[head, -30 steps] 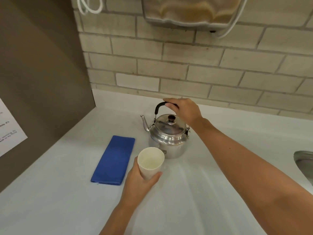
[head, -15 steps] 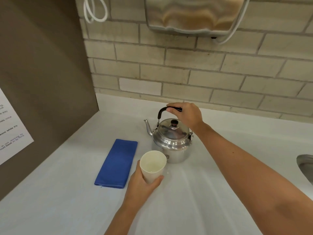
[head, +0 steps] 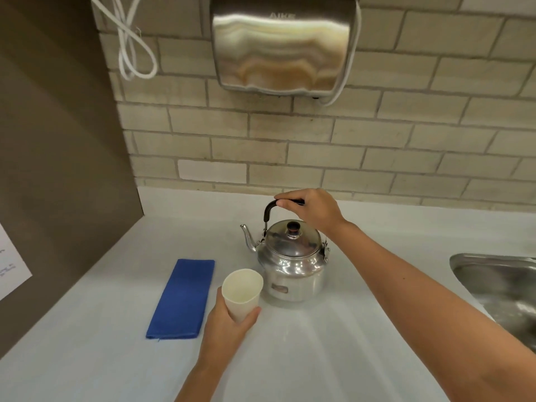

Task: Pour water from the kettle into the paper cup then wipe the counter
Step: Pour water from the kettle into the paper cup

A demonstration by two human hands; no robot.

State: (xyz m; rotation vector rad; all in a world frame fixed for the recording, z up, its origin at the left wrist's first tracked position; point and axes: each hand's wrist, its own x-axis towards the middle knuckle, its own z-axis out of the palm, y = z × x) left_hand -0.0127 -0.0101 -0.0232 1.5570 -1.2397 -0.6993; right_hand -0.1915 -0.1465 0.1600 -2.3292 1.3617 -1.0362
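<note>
A shiny steel kettle (head: pixel 291 268) with a black handle and a lid knob stands upright on the pale counter (head: pixel 333 343), its spout pointing left. My right hand (head: pixel 311 208) is closed around the top of the handle. My left hand (head: pixel 224 329) grips a white paper cup (head: pixel 242 291) from below, just in front and left of the kettle; the cup tilts toward me and looks empty. A folded blue cloth (head: pixel 184 298) lies flat on the counter left of the cup.
A steel sink (head: pixel 501 288) is set into the counter at the right edge. A metal hand dryer (head: pixel 282 44) hangs on the brick wall above the kettle, with a looped white cable (head: pixel 135 50) beside it. A brown side panel (head: pixel 58 158) closes off the left.
The view has tilted upward, showing more of the wall and the dryer. Both hands keep their holds; the kettle and cup sit in much the same places on the counter.
</note>
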